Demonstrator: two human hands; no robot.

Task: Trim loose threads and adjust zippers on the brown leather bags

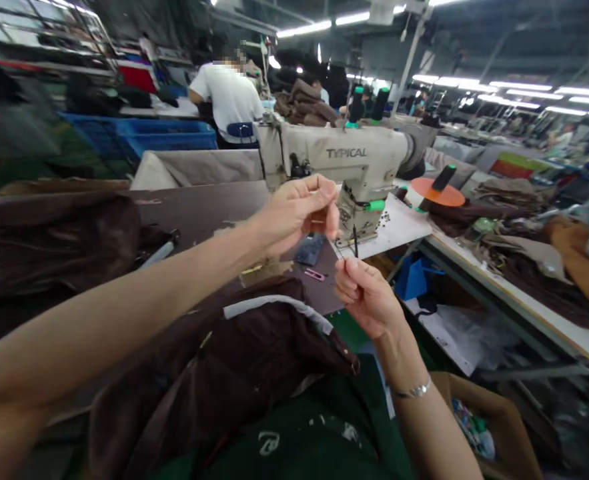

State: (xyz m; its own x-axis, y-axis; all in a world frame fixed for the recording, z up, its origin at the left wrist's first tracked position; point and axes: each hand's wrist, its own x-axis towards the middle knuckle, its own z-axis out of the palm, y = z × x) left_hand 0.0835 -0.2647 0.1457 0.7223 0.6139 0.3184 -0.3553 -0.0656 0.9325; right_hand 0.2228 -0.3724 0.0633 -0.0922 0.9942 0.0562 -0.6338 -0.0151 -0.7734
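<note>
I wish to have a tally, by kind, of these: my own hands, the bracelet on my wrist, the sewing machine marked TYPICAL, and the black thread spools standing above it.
Hands: 2 (left hand, right hand)
Bracelet: 1
Sewing machine: 1
Black thread spools: 2
Total: 6

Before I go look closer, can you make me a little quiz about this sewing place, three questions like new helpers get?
1. True or false: the left hand is higher in the picture than the right hand.

2. Which one shows the thin dark thing sticking up from its fingers?
A. Left hand
B. Right hand
C. Neither hand

3. Fill in the word: the front of the sewing machine says "____".

Key:
1. True
2. B
3. TYPICAL
</note>
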